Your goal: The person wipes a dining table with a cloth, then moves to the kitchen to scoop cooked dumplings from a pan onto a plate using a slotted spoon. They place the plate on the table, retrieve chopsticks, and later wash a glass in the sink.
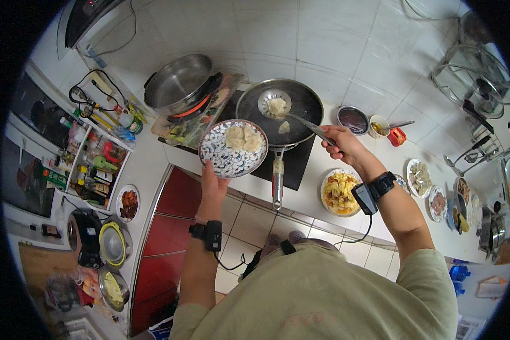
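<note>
My left hand grips the near rim of a blue-and-white patterned plate, held beside the frying pan. Several pale dumplings sit together on the plate's far right part. With my right hand I hold the handle of a slotted metal skimmer, whose round bowl is over the pan. A dumpling lies in that bowl. Below it, another dumpling is inside the dark frying pan. The pan stands on a black cooktop, its handle pointing towards me.
Left of the pan, a large steel pan rests tilted. At the right stand a plate of scrambled eggs, a dark-filled bowl and a small cup with a spoon. Further right is a plate of dumplings. A condiment rack occupies the left counter.
</note>
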Action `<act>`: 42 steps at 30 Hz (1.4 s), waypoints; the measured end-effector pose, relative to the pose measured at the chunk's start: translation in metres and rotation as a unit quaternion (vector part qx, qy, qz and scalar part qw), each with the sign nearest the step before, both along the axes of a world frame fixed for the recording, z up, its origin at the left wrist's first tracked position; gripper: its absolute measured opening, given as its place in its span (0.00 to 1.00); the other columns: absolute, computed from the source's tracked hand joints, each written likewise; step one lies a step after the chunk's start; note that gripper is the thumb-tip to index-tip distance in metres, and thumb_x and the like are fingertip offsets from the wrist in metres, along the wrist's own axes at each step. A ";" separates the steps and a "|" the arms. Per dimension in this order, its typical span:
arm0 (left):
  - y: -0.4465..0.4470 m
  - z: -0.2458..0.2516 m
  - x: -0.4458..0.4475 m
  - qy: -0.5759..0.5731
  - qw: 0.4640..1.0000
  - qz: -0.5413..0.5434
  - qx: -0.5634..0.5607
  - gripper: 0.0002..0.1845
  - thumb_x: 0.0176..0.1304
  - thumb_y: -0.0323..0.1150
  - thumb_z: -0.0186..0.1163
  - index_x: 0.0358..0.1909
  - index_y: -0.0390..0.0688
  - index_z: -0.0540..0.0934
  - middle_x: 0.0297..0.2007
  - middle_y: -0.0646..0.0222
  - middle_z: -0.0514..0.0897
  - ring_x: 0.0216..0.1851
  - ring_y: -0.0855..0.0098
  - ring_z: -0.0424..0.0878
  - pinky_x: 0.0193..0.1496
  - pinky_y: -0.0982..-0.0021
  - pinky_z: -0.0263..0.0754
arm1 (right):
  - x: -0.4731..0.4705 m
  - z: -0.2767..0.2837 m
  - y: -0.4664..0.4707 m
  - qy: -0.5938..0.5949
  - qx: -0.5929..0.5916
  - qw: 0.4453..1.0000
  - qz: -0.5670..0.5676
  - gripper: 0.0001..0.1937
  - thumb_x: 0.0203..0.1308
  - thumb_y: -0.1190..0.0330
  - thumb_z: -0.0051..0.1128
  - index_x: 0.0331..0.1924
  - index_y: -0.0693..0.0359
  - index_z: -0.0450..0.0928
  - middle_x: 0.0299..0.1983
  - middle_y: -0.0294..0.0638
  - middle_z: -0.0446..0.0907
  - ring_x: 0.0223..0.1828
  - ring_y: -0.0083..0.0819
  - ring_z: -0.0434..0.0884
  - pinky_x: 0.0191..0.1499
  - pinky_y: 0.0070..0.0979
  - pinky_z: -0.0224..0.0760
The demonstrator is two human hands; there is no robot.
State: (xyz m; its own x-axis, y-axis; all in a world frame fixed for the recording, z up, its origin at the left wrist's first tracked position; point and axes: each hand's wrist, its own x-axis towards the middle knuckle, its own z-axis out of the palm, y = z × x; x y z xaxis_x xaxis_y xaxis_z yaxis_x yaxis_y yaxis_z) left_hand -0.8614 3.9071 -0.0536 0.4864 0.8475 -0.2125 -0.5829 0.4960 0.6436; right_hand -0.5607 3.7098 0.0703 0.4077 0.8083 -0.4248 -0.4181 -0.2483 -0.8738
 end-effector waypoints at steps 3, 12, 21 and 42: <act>0.006 -0.001 0.013 0.010 1.000 -0.012 -0.006 0.26 0.70 0.42 0.45 0.67 0.49 0.53 0.65 0.61 0.61 0.63 0.57 0.64 0.61 0.48 0.65 | -0.016 0.014 -0.007 -0.026 0.004 0.999 0.017 0.15 0.65 0.72 0.41 0.55 0.63 0.67 0.22 0.37 0.72 0.09 0.14 0.59 0.08 0.11 0.47; -0.001 0.004 0.068 -0.038 0.997 -0.058 0.020 0.24 0.71 0.44 0.44 0.66 0.50 0.57 0.64 0.62 0.64 0.62 0.59 0.66 0.62 0.51 0.66 | -0.052 0.038 -0.033 -0.530 -0.030 0.838 0.124 0.21 0.58 0.73 0.47 0.57 0.69 0.68 0.20 0.52 0.75 0.21 0.38 0.77 0.28 0.34 0.70; 0.003 -0.002 0.058 -0.034 0.999 -0.035 0.007 0.26 0.69 0.44 0.48 0.65 0.51 0.57 0.63 0.63 0.64 0.62 0.59 0.66 0.60 0.48 0.66 | -0.024 0.010 -0.016 -0.637 0.009 0.769 0.053 0.17 0.54 0.76 0.48 0.49 0.70 0.72 0.27 0.63 0.76 0.30 0.56 0.78 0.36 0.44 0.71; -0.001 -0.013 -0.040 0.056 0.993 0.091 -0.050 0.27 0.65 0.46 0.54 0.63 0.50 0.61 0.59 0.68 0.69 0.58 0.66 0.70 0.55 0.59 0.72 | 0.024 -0.037 -0.001 0.250 -0.064 0.965 0.053 0.09 0.66 0.73 0.35 0.49 0.58 0.63 0.26 0.40 0.70 0.11 0.12 0.58 0.09 0.10 0.49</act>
